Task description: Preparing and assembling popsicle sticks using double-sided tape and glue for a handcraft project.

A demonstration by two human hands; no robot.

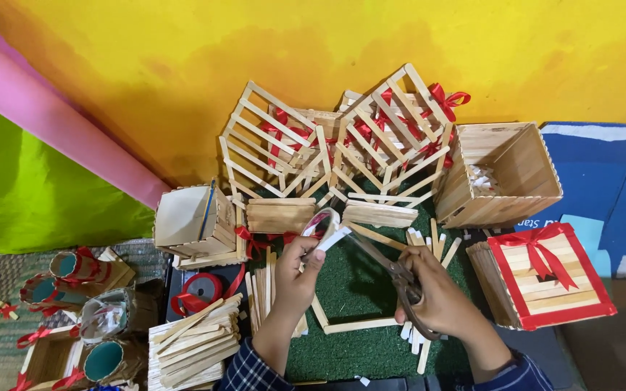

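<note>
My left hand (295, 275) holds a small roll of tape (320, 223) with a white strip pulled out to the right. My right hand (440, 297) grips dark scissors (389, 264) whose blades point up-left to the tape strip. Both hands hover over a green turf mat (360, 279) bearing a partly built frame of flat wooden sticks (342, 324). Stick bundles (374, 213) lie just beyond the hands.
Open stick-lattice boxes with red ribbon (342, 141) lean on the yellow wall. A plain stick box (501, 174) and a red-ribboned lidded box (545, 275) stand right. A red ribbon spool (201, 289), a stick stack (193, 347), a small box (193, 221) and decorated holders (85, 297) sit left.
</note>
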